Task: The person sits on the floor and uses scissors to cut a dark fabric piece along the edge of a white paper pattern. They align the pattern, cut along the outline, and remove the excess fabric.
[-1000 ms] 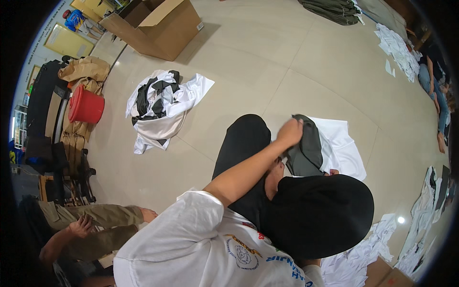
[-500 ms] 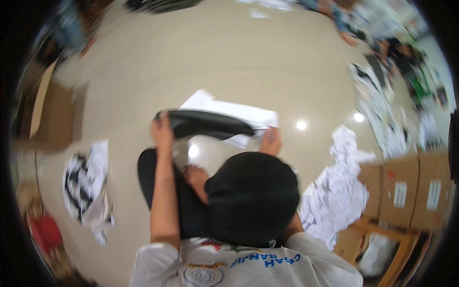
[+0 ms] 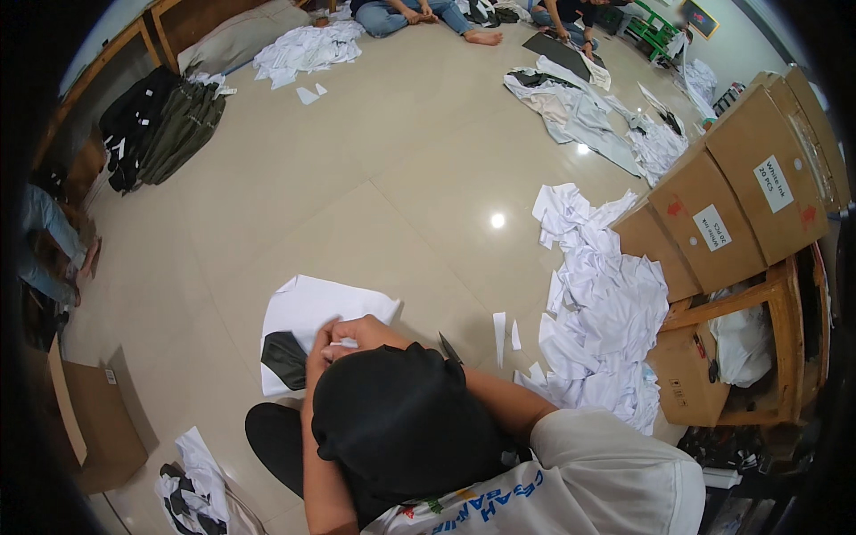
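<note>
Holding white cloth [image 3: 312,303], left hand [image 3: 319,349] beside right hand [image 3: 366,331].

Stacked brown cardboard boxes [image 3: 713,214] with white labels sit at the right on a wooden frame [image 3: 785,308], and a white plastic bag [image 3: 744,343] is lodged below. A heap of white cloth [image 3: 606,312] lies beside them on the tiled floor [image 3: 374,143]. At the upper left rests a pile of dark garments [image 3: 183,129]; a brown carton [image 3: 111,410] stands lower left. Beyond, a person in jeans [image 3: 388,18] sits barefoot.
</note>
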Available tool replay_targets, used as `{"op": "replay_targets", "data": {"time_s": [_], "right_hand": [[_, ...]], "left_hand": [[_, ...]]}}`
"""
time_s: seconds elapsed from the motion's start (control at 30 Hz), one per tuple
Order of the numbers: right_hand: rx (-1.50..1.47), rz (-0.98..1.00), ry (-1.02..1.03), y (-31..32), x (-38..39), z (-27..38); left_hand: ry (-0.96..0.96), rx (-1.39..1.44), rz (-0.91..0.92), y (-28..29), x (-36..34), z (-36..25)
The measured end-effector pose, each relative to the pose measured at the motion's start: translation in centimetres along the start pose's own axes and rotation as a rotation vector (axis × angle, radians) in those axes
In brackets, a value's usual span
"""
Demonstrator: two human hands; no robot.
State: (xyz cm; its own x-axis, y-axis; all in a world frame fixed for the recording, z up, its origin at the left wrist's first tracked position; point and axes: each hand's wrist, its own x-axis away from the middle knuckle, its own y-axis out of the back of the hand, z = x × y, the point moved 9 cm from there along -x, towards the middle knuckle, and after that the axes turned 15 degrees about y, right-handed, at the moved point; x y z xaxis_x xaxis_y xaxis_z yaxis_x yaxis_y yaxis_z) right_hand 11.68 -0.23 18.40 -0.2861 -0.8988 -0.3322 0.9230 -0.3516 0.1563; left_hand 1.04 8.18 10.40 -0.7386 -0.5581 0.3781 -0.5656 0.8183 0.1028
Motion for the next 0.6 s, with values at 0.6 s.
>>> {"op": "replay_targets", "data": {"time_s": [0.6], "right_hand": [[-0.089,0.139,-0.224,2.1,0.5,1.6]], "left_hand": [[0.001,0.106,-0.107,1.5,3.3,-4.9]]}}
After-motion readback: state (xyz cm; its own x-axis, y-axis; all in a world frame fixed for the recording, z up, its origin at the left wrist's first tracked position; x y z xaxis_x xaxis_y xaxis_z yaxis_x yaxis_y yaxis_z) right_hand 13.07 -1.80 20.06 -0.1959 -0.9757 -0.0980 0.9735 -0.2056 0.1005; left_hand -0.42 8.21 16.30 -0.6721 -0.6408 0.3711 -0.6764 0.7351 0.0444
